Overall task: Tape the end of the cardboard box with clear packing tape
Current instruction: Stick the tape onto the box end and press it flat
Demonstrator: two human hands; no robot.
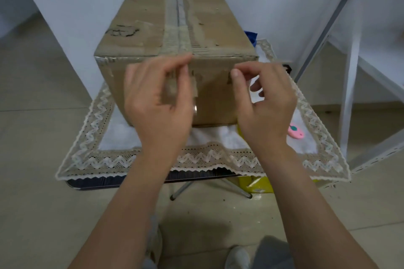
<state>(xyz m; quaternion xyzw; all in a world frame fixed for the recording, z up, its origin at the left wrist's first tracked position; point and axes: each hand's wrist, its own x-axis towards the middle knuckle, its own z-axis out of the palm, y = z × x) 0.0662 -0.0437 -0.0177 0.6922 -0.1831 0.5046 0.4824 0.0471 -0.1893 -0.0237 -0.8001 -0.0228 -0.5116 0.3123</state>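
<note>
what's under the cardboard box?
The cardboard box stands on a white cloth with a lace border, spread over a small folding table. The cloth directly beneath the box is covered; nothing there can be seen.

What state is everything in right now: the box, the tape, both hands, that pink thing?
Cardboard box: closed, top seam taped, standing on the table.
Clear packing tape: roll held in the left hand.
Left hand: gripping the roll.
Right hand: thumb and finger pinched together.
Pink object: lying on the tablecloth, untouched.
</note>
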